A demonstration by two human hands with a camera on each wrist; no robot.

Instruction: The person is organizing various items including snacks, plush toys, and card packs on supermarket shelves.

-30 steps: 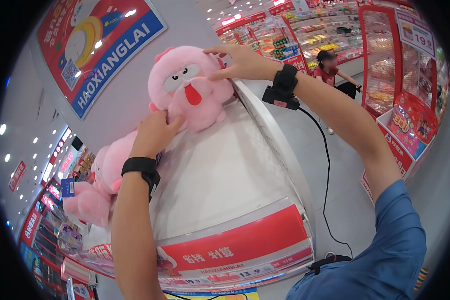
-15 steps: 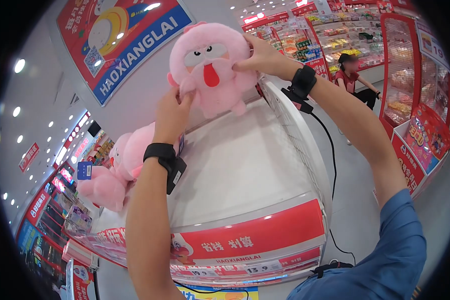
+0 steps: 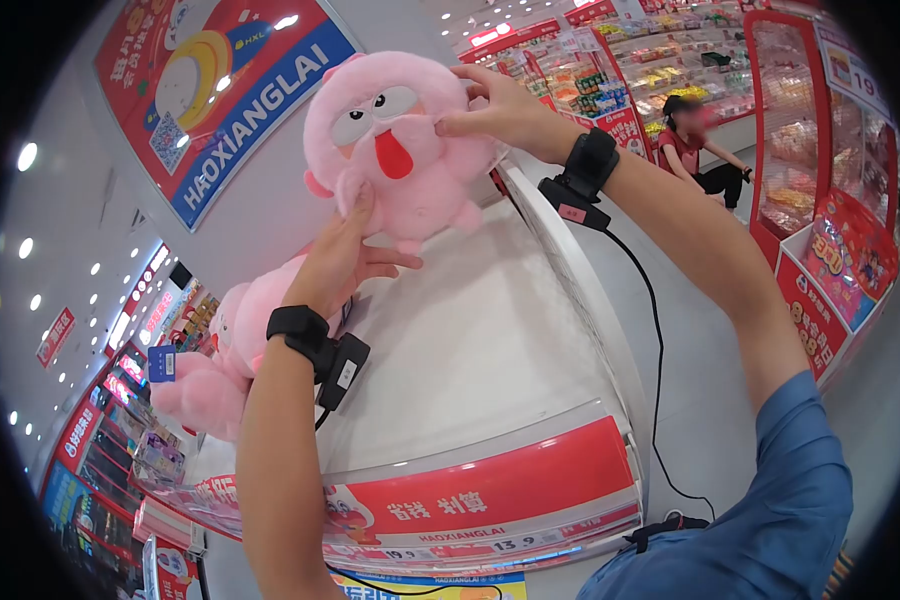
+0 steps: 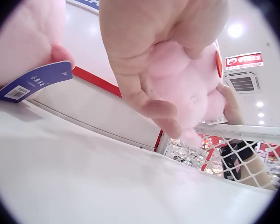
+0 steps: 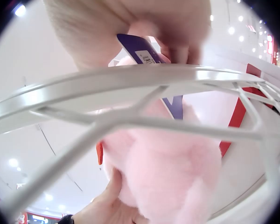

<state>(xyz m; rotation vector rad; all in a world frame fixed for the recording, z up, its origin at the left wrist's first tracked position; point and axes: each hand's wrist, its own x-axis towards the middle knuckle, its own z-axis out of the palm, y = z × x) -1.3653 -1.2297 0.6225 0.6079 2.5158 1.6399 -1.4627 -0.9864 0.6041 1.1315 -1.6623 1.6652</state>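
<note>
A pink plush toy (image 3: 425, 195) with big white eyes and an open red mouth faces me, tilted slightly, over the far end of the white shelf (image 3: 480, 340). My right hand (image 3: 515, 115) grips the side of its head, thumb in front and fingers behind. With the thumb over the toy's arm, my left hand (image 3: 332, 262) pinches it on the other side; some of its fingers stick out below the body. A purple tag (image 5: 142, 53) hangs by the toy beneath my right hand in the right wrist view.
More pink plush toys (image 3: 202, 392) sit at the shelf's left, one with a blue tag (image 4: 35, 81). White wire mesh (image 4: 196, 161) edges the shelf's right side. A poster (image 3: 220, 100) hangs on the wall behind. Across the aisle a person (image 3: 690, 150) crouches by snack racks.
The plush toy has risen from the shelf and tilted a little. My left hand has turned, its lower fingers now spread under the toy's body. The right hand keeps its hold on the head.
</note>
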